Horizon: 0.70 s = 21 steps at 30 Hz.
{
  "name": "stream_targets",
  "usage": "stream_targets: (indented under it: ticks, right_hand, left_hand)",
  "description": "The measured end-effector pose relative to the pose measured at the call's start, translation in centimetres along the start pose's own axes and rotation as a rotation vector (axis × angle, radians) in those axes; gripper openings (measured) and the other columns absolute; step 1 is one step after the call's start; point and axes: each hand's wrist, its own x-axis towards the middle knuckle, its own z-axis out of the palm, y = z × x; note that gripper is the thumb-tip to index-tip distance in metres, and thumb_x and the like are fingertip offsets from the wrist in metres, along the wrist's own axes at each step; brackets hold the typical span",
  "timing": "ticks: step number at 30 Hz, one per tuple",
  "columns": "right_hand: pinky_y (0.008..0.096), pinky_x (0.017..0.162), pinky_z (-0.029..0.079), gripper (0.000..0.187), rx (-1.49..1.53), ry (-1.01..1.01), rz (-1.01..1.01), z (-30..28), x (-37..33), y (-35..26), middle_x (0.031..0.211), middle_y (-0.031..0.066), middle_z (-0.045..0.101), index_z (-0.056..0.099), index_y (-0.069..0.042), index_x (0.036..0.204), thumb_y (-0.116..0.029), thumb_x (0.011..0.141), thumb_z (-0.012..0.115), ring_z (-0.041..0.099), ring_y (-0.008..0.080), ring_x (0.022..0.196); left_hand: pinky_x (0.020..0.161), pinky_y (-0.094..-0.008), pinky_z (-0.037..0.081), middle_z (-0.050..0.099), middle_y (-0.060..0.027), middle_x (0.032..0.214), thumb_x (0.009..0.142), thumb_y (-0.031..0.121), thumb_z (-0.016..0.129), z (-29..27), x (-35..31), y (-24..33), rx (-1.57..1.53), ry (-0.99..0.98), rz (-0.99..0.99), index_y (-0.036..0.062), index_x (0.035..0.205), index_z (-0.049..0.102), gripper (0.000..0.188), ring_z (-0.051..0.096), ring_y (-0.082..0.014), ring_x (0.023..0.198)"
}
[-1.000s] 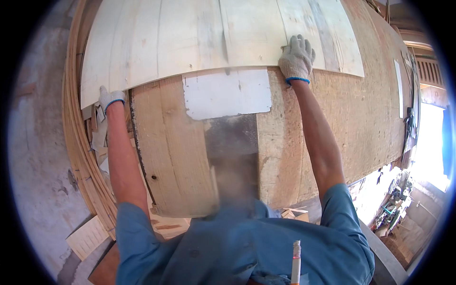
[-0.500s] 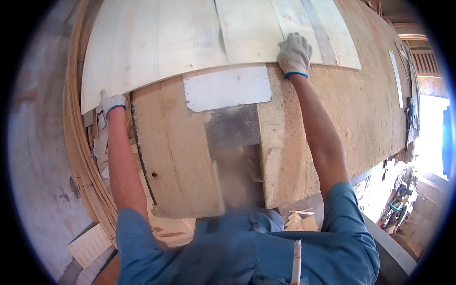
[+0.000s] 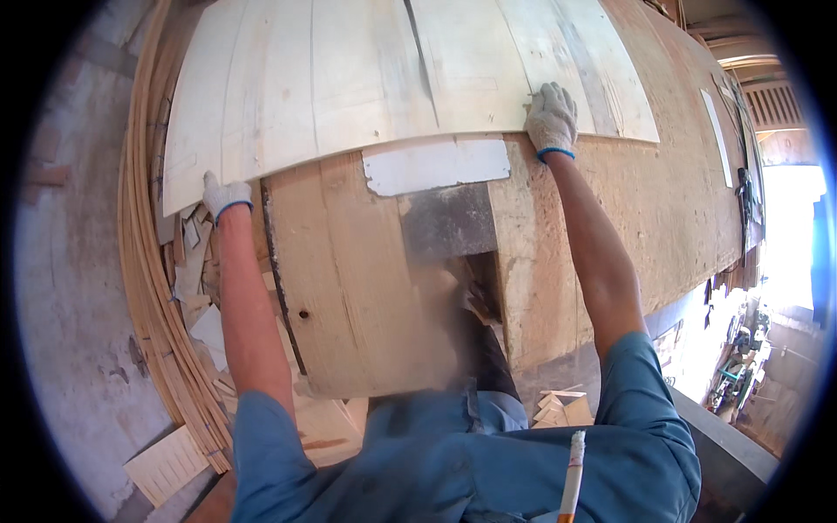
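A large pale wood sheet (image 3: 349, 78) lies over the far part of the worn wooden bench (image 3: 336, 288), with a dark split running in from its far side. My left hand (image 3: 227, 193), in a whitish knit glove with a blue cuff, grips the sheet's near left corner, thumb on top and fingers hidden beneath. My right hand (image 3: 552, 119), gloved alike, rests on the sheet's near edge towards the right, fingers laid over its top face. Just below that edge, a white plate (image 3: 436, 166) on the bench is partly covered by the sheet.
A dark panel (image 3: 449, 222) and a gap interrupt the bench near my body. Long thin wood strips (image 3: 144, 261) stand along the left side, beside offcuts (image 3: 193, 261). More wood pieces (image 3: 562, 410) lie below the bench. A lit cigarette (image 3: 572, 475) shows at the lower edge.
The wood sheet has slid toward me with both hands on it, covering more of the white plate. My view has shifted slightly, so the bench appears farther right.
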Motion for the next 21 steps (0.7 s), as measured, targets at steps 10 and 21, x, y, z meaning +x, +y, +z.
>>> stream_targets:
  ticks: [10, 21]
  right_hand:
    - [0.0454, 0.102, 0.035, 0.029, -0.097, -0.021, -0.048, 0.3, 0.1, -0.5, 0.120, 0.0113, 0.060, 0.062, -0.008, 0.103, -0.032, 0.089, 0.055, 0.050, 0.0301, 0.120]
    - [0.0462, 0.095, 0.037, 0.023, -0.096, -0.062, -0.057, 2.4, 3.8, -1.2, 0.112, 0.0088, 0.062, 0.062, -0.008, 0.096, -0.028, 0.088, 0.054, 0.053, 0.0294, 0.112]
  left_hand:
    - [0.093, -0.0314, 0.048, 0.062, -0.0104, 0.126, 0.104, 0.032, 0.042, -1.2, 1.1, 0.2, 0.013, 0.062, -0.031, 0.0040, 0.132, 0.055, 0.042, 0.058, -0.0221, 0.109]
    - [0.076, -0.0312, 0.051, 0.062, -0.0100, 0.123, 0.103, 0.031, 0.043, 2.0, 3.8, 0.1, 0.435, -0.015, 0.163, 0.0020, 0.131, 0.054, 0.042, 0.060, -0.0210, 0.098]
